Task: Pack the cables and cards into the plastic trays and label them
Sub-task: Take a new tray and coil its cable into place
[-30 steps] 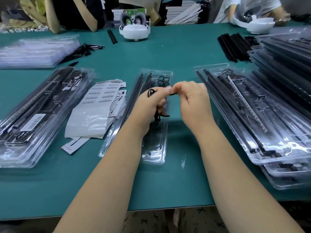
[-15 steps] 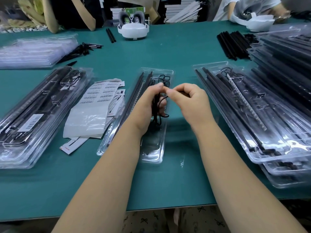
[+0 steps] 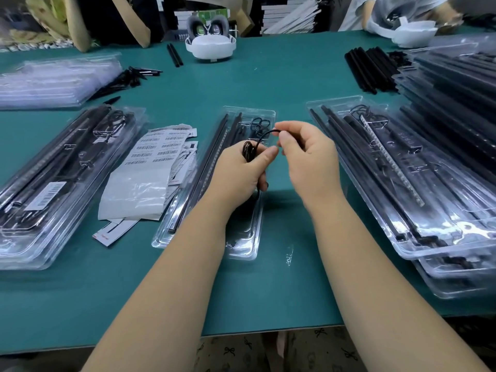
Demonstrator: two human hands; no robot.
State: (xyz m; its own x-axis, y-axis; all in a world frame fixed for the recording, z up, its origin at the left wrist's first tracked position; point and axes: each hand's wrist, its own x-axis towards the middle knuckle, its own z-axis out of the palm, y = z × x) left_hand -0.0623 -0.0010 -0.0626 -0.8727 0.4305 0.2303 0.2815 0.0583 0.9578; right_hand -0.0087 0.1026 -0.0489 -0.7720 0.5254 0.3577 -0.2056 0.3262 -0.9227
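Observation:
A thin black cable (image 3: pixel 251 150) is bunched into small loops in my left hand (image 3: pixel 241 173), which grips the bundle above a clear plastic tray (image 3: pixel 243 248) in the middle of the green table. My right hand (image 3: pixel 308 159) pinches the cable's free end, and a short arc of cable runs between the two hands. The tray holds long black strips (image 3: pixel 212 162) along its left side and a coiled black cable (image 3: pixel 261 124) at its far end. Sheets of barcode labels (image 3: pixel 158 149) lie just left of the tray.
A packed, labelled tray (image 3: pixel 53 183) sits at the left, with empty clear trays (image 3: pixel 53 79) behind it. Stacked filled trays (image 3: pixel 402 170) crowd the right side. Loose black strips (image 3: pixel 367 65) and a white headset (image 3: pixel 210 42) lie at the far edge, where other people sit.
My hands have parted a little; the right hand has drawn the cable end up and to the right, making a visible arc, while the left keeps hold of the looped bundle.

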